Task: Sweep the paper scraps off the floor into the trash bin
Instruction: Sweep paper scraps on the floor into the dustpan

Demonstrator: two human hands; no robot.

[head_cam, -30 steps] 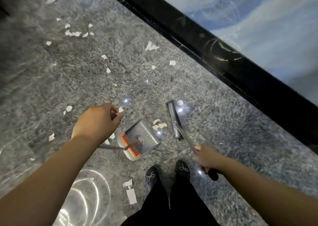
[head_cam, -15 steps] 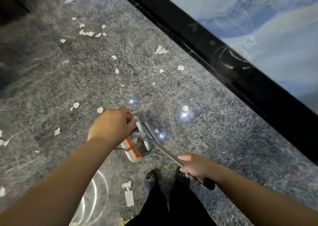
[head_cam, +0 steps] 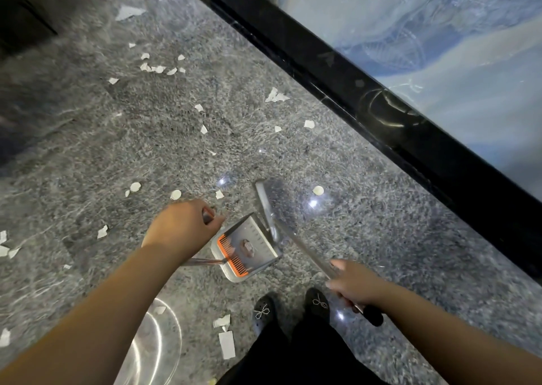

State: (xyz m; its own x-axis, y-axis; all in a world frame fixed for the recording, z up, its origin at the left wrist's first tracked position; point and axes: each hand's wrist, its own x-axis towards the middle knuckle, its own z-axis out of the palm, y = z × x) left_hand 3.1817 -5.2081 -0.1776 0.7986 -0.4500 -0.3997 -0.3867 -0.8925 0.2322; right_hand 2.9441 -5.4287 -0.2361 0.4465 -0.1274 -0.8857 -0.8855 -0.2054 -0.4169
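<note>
Since half a second ago the broom (head_cam: 265,205) has swung back out of the dustpan (head_cam: 249,245); its head now lies on the floor just beyond the pan's open mouth, at the centre of the frame, with the pan showing its orange comb strip again. Nearest, at the bottom centre, stand two dark shoes (head_cam: 293,308) below black trouser legs, and just left of them two paper scraps (head_cam: 225,340) lie on the grey speckled floor (head_cam: 381,238). At the lower left, partly behind the forearm, shows the shiny round rim of the trash bin (head_cam: 155,340). The right hand (head_cam: 355,286), lower right of centre, is wrapped round the broom's silver shaft, the black grip end sticking out behind it. The left hand (head_cam: 183,226), left of centre, is closed over the top of the dustpan's upright handle. The two hands are well apart, with the pan between them. Past the pan, small white scraps dot the floor: a round one (head_cam: 317,190) right of the broom head, several (head_cam: 176,194) left of centre, a cluster (head_cam: 159,68) in the upper left and a larger torn piece (head_cam: 275,95) near the upper middle. A black glossy border (head_cam: 381,100) runs diagonally across the upper right, with pale blue marbled flooring (head_cam: 454,47) beyond it.
</note>
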